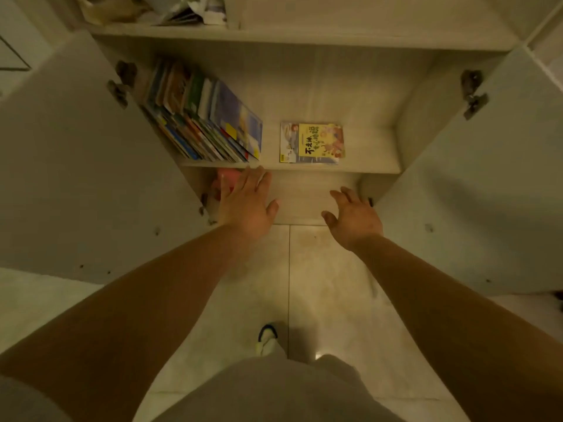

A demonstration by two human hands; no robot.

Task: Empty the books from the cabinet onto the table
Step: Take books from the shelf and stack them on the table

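A white cabinet stands open before me, its middle shelf holding the books. Several thin colourful books lean in a row against the left wall of that shelf. One yellow picture book lies flat near the shelf's front edge, to the right of the row. My left hand is open, fingers spread, just below the shelf edge under the leaning books. My right hand is open too, lower and to the right, holding nothing. No table is in view.
Both cabinet doors, left door and right door, swing wide open beside my arms. A pink object sits in the lower compartment behind my left hand. The upper shelf holds bags and papers. Tiled floor and my foot lie below.
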